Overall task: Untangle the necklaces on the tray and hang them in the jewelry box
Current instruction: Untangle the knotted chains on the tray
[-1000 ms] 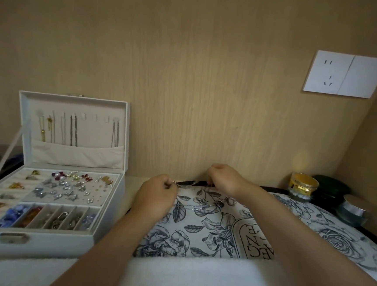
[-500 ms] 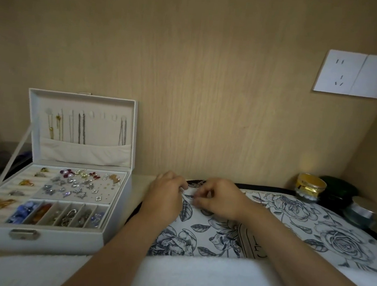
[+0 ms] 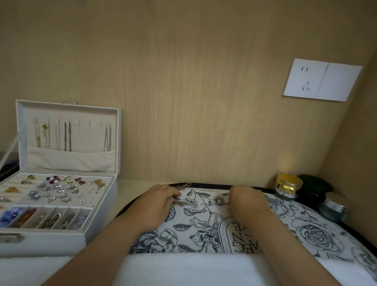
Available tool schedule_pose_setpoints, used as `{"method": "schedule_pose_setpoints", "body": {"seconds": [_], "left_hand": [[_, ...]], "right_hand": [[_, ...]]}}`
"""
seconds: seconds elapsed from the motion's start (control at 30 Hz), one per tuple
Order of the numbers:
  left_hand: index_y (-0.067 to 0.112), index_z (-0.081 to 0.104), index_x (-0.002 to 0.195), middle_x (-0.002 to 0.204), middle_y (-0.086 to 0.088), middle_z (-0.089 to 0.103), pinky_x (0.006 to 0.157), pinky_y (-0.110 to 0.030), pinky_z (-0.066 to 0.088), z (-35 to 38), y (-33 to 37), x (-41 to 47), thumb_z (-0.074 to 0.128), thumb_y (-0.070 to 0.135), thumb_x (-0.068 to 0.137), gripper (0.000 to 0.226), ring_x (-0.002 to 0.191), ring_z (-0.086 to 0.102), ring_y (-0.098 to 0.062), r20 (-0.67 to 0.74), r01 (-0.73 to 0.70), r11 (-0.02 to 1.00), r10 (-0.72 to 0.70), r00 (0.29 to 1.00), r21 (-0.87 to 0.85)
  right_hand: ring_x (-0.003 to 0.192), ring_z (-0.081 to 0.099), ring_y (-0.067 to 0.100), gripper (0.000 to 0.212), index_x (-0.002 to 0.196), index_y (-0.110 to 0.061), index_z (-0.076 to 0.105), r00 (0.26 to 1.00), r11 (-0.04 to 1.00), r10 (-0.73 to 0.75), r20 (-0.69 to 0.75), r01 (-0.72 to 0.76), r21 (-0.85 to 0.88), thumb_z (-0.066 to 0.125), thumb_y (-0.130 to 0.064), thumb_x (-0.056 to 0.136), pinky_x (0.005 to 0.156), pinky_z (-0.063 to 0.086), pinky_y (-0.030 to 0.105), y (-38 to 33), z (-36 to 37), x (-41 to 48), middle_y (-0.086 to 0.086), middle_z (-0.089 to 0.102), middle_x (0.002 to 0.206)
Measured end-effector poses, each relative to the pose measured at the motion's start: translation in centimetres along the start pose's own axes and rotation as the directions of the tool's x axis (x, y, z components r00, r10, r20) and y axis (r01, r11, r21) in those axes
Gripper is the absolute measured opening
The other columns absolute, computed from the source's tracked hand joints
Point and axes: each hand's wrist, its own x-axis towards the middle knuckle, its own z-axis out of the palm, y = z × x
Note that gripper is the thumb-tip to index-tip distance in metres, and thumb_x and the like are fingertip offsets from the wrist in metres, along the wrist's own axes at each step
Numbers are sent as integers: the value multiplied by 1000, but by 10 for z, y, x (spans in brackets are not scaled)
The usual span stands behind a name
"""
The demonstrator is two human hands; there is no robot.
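Floral tray (image 3: 311, 233), necklace (image 3: 200, 203) between left grip (image 3: 158, 203), pinching it, and right grip (image 3: 247, 202), hold unseen.

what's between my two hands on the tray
A thin chain with a pendant runs from the left hand to the right hand over the tray; head view.

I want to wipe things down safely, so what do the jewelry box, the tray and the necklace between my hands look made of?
The jewelry box looks matte white, probably faux leather, with a silvery metal clasp. The tray has a smooth flower-printed surface and dark rim; material unclear. The necklace is a thin silvery chain that glints, likely metal.
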Motion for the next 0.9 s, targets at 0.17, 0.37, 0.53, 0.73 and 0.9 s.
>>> {"method": "schedule_pose_setpoints", "body": {"seconds": [0.17, 0.37, 0.53, 0.73, 0.9], "left_hand": [[20, 61, 132, 131, 5, 60, 108, -22, 35, 3, -2, 2, 43, 3, 101, 40, 123, 49, -12, -19, 11, 1000, -10, 1000, 23], [21, 62, 130, 130, 4, 62, 109, -31, 40, 3, -8, 3, 43, -8, 92, 52, 122, 52, -12, -42, 43, 999, -44, 998, -12], [22, 63, 129, 130, 5, 62, 109, -31, 37, 1, -6, 2, 42, 0, 97, 45, 123, 51, -13, -66, 48, 999, -46, 997, 16], [27, 56, 136, 129, 7, 59, 103, -25, 30, 2, 4, 4, 44, -1, 95, 51, 119, 45, -14, -16, -62, 981, 67, 998, 184], [35, 57, 134, 125, 12, 57, 96, -24, 24, 0, -1, 6, 44, 10, 100, 44, 115, 42, -12, -2, -59, 958, 62, 998, 280]], "right_hand": [[108, 54, 21, 32, 124, -21, 67, 967, 944, -179, -182, 221, 243, 61, -16, 93, 92, 46, 32, -12, 9, 1, 2, 59, 115], [91, 62, 9, 13, 96, -13, 78, 929, 777, -326, -174, 369, 510, 66, -19, 94, 83, 50, 23, -40, 10, 1, -7, 65, 96], [83, 66, 17, 15, 93, -16, 72, 971, 921, -233, -55, 238, 308, 59, -25, 94, 78, 57, 35, -20, 3, 6, -2, 70, 94], [80, 55, 21, 8, 88, -15, 59, 995, 996, -82, -48, 81, -25, 56, -22, 91, 70, 43, 29, -8, -7, 3, 1, 57, 87], [105, 57, 19, 31, 119, -18, 70, 968, 909, -215, -132, 248, 335, 59, -15, 90, 91, 49, 30, -16, 8, 6, 1, 59, 111]]}}
